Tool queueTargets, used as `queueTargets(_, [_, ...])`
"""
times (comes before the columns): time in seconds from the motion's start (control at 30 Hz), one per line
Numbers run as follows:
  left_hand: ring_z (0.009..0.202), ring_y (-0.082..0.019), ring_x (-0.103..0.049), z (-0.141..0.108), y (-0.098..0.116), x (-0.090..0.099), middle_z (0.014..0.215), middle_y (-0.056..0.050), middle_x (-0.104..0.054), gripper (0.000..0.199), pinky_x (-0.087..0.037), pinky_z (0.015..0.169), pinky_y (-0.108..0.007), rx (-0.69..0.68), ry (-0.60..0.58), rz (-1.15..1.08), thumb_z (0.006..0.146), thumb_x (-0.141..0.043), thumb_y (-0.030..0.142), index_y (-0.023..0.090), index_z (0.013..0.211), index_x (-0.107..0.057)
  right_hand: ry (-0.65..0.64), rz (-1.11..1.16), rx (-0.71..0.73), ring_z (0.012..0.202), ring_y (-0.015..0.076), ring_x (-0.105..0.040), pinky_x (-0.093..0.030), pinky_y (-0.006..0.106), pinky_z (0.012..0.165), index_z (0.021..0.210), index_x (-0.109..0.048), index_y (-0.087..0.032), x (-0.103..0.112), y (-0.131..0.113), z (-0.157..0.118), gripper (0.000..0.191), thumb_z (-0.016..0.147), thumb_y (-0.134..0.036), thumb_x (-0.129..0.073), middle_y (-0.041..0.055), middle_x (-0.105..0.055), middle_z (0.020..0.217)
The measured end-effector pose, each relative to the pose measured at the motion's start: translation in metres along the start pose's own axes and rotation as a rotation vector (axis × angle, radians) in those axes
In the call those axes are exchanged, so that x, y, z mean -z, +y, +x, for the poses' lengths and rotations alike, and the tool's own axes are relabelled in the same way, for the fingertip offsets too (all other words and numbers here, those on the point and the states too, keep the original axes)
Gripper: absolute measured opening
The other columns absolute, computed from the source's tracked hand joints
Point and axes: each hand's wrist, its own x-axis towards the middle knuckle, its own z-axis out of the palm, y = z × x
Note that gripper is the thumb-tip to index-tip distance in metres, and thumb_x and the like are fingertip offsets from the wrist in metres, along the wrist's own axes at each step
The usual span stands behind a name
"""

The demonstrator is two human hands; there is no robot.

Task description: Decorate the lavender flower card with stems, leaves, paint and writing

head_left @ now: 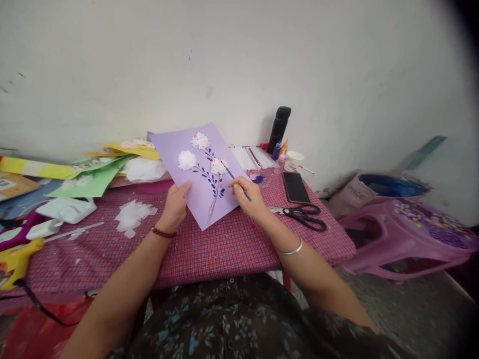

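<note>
My left hand (177,200) grips the lower left edge of a purple sheet of paper (170,147), which is tilted up over the table. Three fluffy white paper flowers (186,160) sit on the sheet, above painted stems with dark blue leaves; two of them carry small reddish dots. In my right hand (250,196) is a thin blue paintbrush (229,173), pinched between the fingers. The brush tip is at the right-hand flower (217,165); whether it touches cannot be made out. Beside the sheet lies a palette (257,178) with dark blue paint, partly hidden.
On the checked tablecloth (220,252) lie black-handled scissors (299,214), a phone (295,188), a paper cup (294,160) and a black bottle (279,129). White paper pieces (133,217), coloured sheets (93,177) and a yellow glue gun (17,262) are at left. A pink stool (396,249) stands right.
</note>
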Motion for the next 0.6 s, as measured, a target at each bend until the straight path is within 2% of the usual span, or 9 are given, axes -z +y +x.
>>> queueTargets(0.17, [0.097, -0.028, -0.077, -0.002, 0.003, -0.002, 0.105, -0.012, -0.081, 0.031, -0.064, 0.093, -0.042, 0.013, 0.025, -0.01, 0.072, -0.08, 0.026, 0.015, 0.1, -0.073, -0.066, 0.023, 0.038, 0.072, 0.0163, -0.061, -0.047, 0.03, 0.074, 0.094, -0.068, -0.022, -0.007, -0.005, -0.003, 0.024, 0.097, -0.024, -0.044, 0.0013, -0.067, 0.08])
queueTargets(0.27, [0.097, -0.029, -0.077, -0.003, 0.004, -0.003, 0.103, -0.012, -0.081, 0.031, -0.064, 0.093, -0.043, 0.011, 0.02, 0.01, 0.072, -0.079, 0.026, 0.015, 0.101, -0.073, -0.104, 0.037, 0.055, 0.072, 0.0162, -0.06, -0.047, 0.029, 0.074, 0.093, -0.068, -0.022, -0.01, -0.011, -0.005, 0.024, 0.096, -0.024, -0.044, 0.0014, -0.067, 0.079])
queueTargets(0.43, [0.102, -0.033, -0.076, -0.006, 0.004, -0.003, 0.106, -0.014, -0.08, 0.036, -0.062, 0.097, -0.049, 0.004, -0.055, 0.038, 0.072, -0.082, 0.031, 0.015, 0.103, -0.072, -0.057, 0.043, 0.029, 0.071, 0.0157, -0.06, -0.047, 0.029, 0.073, 0.095, -0.068, -0.023, -0.005, -0.007, -0.003, 0.024, 0.097, -0.025, -0.045, 0.0004, -0.068, 0.079])
queueTargets(0.6, [0.097, -0.032, -0.076, -0.005, 0.002, -0.001, 0.107, -0.015, -0.08, 0.044, -0.063, 0.093, -0.048, -0.002, -0.077, 0.042, 0.068, -0.085, 0.034, 0.013, 0.105, -0.074, -0.037, 0.039, 0.015, 0.07, 0.0154, -0.06, -0.046, 0.029, 0.072, 0.095, -0.069, -0.022, -0.002, -0.003, -0.002, 0.023, 0.097, -0.026, -0.046, -0.0002, -0.067, 0.077])
